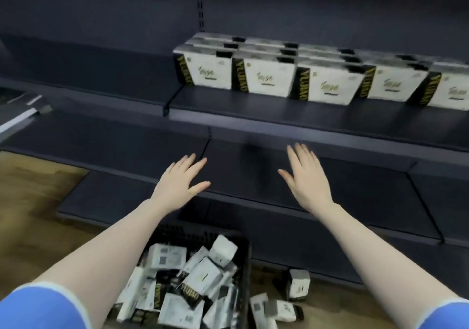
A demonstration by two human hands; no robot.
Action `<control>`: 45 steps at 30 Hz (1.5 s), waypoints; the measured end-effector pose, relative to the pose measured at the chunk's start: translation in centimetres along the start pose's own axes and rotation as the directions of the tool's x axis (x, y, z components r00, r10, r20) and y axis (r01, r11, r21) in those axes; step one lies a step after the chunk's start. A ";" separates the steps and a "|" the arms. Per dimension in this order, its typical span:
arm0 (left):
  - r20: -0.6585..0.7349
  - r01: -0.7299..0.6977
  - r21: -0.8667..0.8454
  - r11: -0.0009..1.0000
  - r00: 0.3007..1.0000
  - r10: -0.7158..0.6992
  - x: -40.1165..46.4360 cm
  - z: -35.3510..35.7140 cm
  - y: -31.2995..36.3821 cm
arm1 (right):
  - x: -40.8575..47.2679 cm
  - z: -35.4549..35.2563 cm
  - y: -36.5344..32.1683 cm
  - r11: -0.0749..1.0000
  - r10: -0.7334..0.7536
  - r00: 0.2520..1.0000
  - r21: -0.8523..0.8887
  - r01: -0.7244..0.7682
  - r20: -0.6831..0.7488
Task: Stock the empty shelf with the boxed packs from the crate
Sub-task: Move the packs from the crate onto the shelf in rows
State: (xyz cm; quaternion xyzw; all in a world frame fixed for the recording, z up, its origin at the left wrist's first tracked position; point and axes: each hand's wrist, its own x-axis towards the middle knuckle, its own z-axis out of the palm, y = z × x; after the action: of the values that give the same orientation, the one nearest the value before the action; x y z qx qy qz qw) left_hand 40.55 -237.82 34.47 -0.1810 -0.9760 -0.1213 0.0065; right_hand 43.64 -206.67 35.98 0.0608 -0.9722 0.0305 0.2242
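Both hands are reaching out over the dark shelves, palms down, holding nothing. The left hand (181, 180) is showing its fingers (195, 162) straight and close together, thumb spread to the side. The right hand (305, 176) is likewise flat, its fingers (302, 153) straight and slightly fanned, thumb pointing left. The two hands are hanging well apart, with bare shelf between them.

Above and beyond the fingers, mostly to the right, white-and-black packs (269, 77) are standing upright in rows on a higher shelf (253, 107), touching side by side. Below the wrists, toward the person, the black crate (243, 247) is sitting on the floor with more packs lying jumbled inside. Right of the crate, a few loose packs (299, 284) are lying on the wooden floor (33, 184).
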 end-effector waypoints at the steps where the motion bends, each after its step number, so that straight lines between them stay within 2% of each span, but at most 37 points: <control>1: 0.024 0.011 -0.004 1.000 1.000 -0.011 -0.7 0.4 -1.9 | -0.5 0.9 -1.5 1.000 0.011 1.000 0.004 -0.011 0.027; 7: 0.178 0.131 -0.050 0.990 0.977 -0.120 -4.5 2.8 -10.5 | -3.8 5.6 -9.5 0.997 0.065 0.985 0.026 -0.070 0.158; 12: 0.267 0.218 -0.123 0.968 0.947 -0.180 -6.9 5.8 -13.8 | -5.7 9.9 -13.9 0.993 0.066 0.962 0.080 -0.090 0.266; 17: 0.413 0.352 -0.149 0.924 0.871 -0.265 -8.9 11.1 -15.6 | -8.7 15.1 -16.4 0.983 0.047 0.918 0.145 -0.112 0.395; 22: 0.541 0.414 -0.147 0.898 0.794 -0.277 -10.1 18.2 -16.5 | -13.0 20.0 -16.5 0.968 0.094 0.854 0.152 -0.198 0.512; 27: 0.628 0.496 -0.170 0.851 0.720 -0.294 -10.6 25.3 -16.4 | -17.0 23.4 -15.3 0.956 0.120 0.806 0.150 -0.251 0.579; 33: 0.730 0.522 -0.148 0.840 0.631 -0.264 -10.8 34.7 -15.2 | -21.3 27.2 -13.9 0.946 0.125 0.766 0.158 -0.284 0.631; 38: 0.769 0.569 -0.166 0.805 0.586 -0.255 -10.8 42.0 -14.6 | -24.1 30.9 -13.0 0.951 0.063 0.749 0.189 -0.246 0.659; 43: 0.782 0.699 -0.182 0.691 0.529 -0.329 -10.4 45.6 -15.2 | -24.4 33.4 -13.7 0.950 0.045 0.766 0.210 -0.232 0.641; 45: 0.802 0.734 -0.159 0.660 0.486 -0.347 -9.8 46.4 -15.6 | -24.1 33.9 -14.0 0.950 0.056 0.778 0.207 -0.235 0.626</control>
State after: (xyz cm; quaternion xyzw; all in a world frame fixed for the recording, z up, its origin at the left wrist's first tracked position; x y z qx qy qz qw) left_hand 45.63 -244.26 -14.72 0.1219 -0.8366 -0.2762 -0.4571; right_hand 52.34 -220.97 -4.59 0.0218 -0.9799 0.1607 -0.1165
